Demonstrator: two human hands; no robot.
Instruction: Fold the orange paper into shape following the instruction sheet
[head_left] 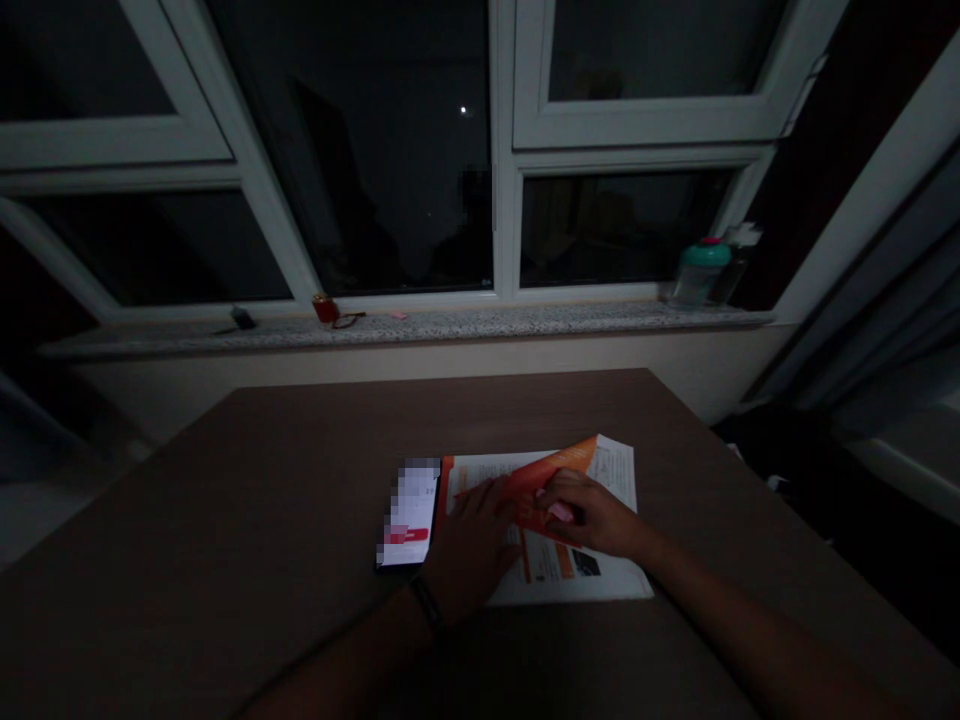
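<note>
A printed leaflet [619, 580] in white, orange and red lies on the table, an orange-red part of it slanting up to the top edge like a folded flap. My left hand [469, 545] rests on the leaflet's left side with fingers stretched out, a dark band at the wrist. Closed around a small pink object [560, 511], my right hand [600, 515] is over the red part. The object's kind is hard to make out in the dim light. Just left of my left hand lies a phone [409, 555] with its screen lit.
The brown wooden table [300, 450] stands before a granite windowsill [465, 322]. On the sill are a small red item [325, 308], a dark little item [241, 318] and a teal-lidded bottle [701, 272]. A grey curtain [885, 300] hangs at the right.
</note>
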